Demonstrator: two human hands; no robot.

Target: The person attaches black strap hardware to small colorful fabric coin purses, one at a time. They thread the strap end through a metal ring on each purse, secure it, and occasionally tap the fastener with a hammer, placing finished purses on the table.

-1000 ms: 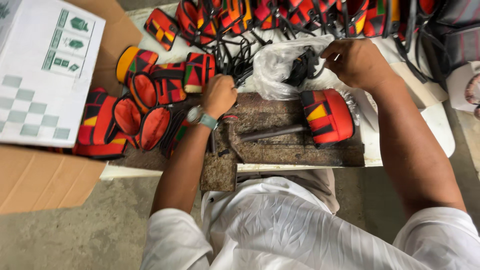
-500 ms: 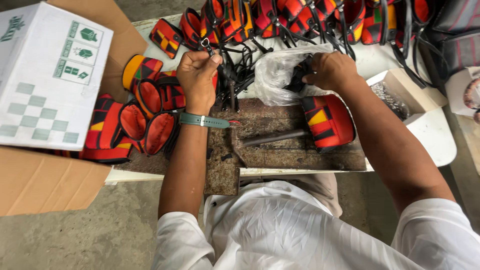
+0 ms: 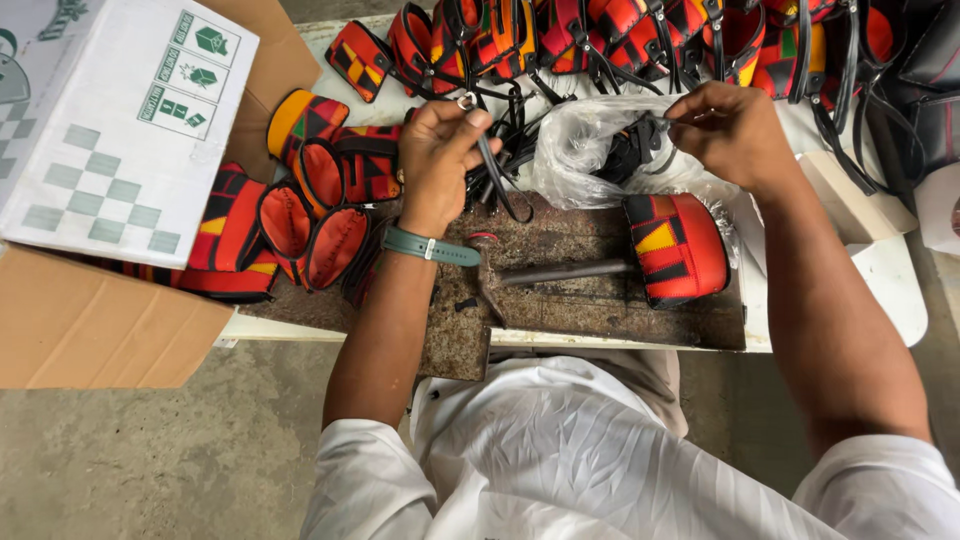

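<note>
My left hand (image 3: pixel 442 150) is raised over the worktable and pinches a black strap (image 3: pixel 497 178) with a small metal ring at its top end; the strap hangs down over a pile of black straps. My right hand (image 3: pixel 735 128) reaches to the mouth of a clear plastic bag (image 3: pixel 585 145) holding small black parts, its fingertips closed on a small piece I cannot make out. Below the bag a red, yellow and black patterned pouch (image 3: pixel 677 247) sits on a worn dark work board (image 3: pixel 600 300), with a metal tool (image 3: pixel 565 272) lying beside it.
Several open patterned pouches (image 3: pixel 300 215) lie to the left, and more with black straps (image 3: pixel 620 35) line the back. A white carton (image 3: pixel 110 120) rests on a brown cardboard box (image 3: pixel 90 325) at the left. A small open box (image 3: pixel 850 195) is at the right.
My left hand rose from the work board to the strap pile and lifted a strap with a ring. My right hand stayed at the plastic bag.
</note>
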